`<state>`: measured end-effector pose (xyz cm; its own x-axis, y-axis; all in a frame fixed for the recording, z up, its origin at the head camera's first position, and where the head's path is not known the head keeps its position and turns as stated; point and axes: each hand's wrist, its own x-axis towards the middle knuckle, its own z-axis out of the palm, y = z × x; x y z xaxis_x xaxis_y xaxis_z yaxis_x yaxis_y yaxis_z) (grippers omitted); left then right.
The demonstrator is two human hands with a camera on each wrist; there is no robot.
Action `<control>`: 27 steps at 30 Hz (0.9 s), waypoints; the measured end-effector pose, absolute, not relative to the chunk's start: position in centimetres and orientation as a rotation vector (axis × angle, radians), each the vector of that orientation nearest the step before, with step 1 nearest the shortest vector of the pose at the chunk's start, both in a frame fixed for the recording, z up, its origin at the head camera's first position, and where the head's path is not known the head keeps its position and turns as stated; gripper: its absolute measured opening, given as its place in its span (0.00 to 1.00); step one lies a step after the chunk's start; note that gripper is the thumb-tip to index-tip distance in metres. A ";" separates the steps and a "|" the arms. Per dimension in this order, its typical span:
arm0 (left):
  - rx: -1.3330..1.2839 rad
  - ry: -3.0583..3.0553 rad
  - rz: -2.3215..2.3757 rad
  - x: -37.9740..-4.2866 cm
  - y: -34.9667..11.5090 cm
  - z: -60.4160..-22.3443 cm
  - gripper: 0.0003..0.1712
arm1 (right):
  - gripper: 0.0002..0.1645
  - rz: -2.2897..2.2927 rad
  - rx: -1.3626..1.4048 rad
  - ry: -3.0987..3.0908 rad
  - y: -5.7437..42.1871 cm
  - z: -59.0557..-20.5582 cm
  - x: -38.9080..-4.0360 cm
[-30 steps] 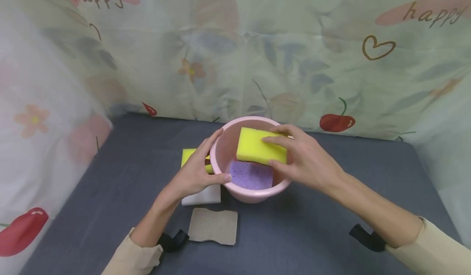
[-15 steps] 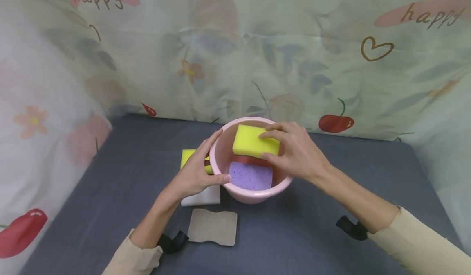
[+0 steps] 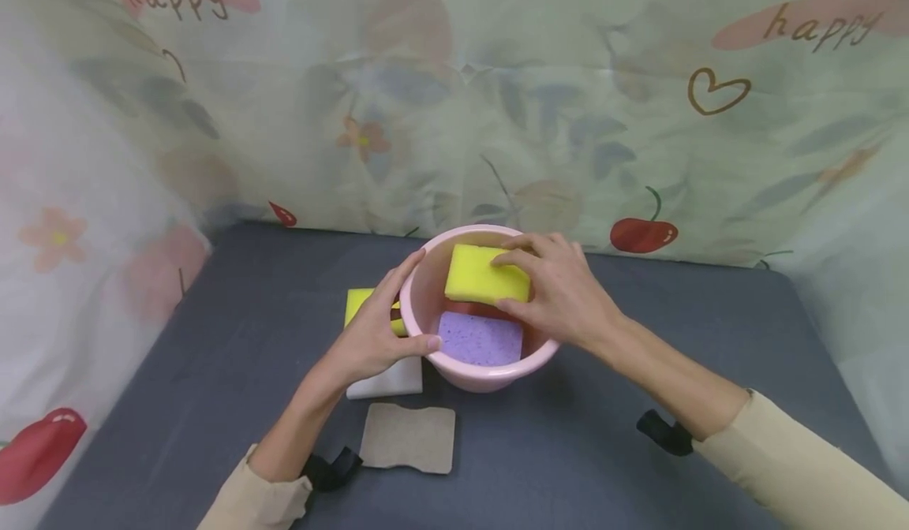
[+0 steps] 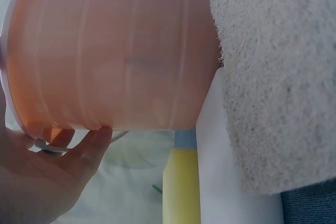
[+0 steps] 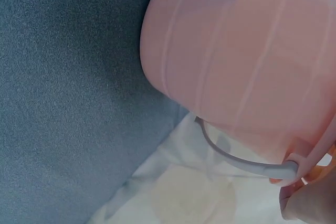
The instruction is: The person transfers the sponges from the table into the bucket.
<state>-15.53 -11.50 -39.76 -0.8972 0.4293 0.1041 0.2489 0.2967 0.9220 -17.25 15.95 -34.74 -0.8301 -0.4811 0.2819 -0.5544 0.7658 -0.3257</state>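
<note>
A pink bucket (image 3: 490, 374) stands on the table, a purple speckled sponge (image 3: 480, 338) lying inside. My left hand (image 3: 372, 337) holds its left rim, thumb at the front and fingers along the outer side. In the left wrist view, fingertips meet the ribbed bucket wall (image 4: 121, 51) near the handle. Between thumb and fingers, my right hand (image 3: 564, 289) pinches a yellow sponge (image 3: 477, 274) within the bucket's mouth, above and behind the purple one. Something red shows beneath it. The right wrist view has the bucket (image 5: 231, 61) and its grey handle (image 5: 236, 161), but not the sponge.
Left of the bucket, another yellow sponge (image 3: 357, 303) is partly hidden by my left hand. A white block (image 3: 387, 382) lies in front of it, and a grey-beige pad (image 3: 408, 438) with notched edges lies nearer me. A patterned curtain (image 3: 469, 120) closes off the back.
My right hand has moved left and slightly back with the yellow sponge, farther over the bucket's inside, uncovering more of the purple sponge. The left hand keeps its hold on the rim.
</note>
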 end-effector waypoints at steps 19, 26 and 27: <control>0.658 2.417 1.658 -15.6 -11.3 -39.8 0.62 | 0.22 0.779 0.912 -2.614 17.3 -35.1 -16.9; 0.696 2.428 1.639 -15.6 -11.6 -39.9 0.65 | 0.25 0.804 0.882 -2.593 18.0 -35.1 -16.2; 0.704 2.432 1.633 -15.6 -11.7 -40.0 0.66 | 0.26 0.809 0.869 -2.597 18.1 -35.1 -16.1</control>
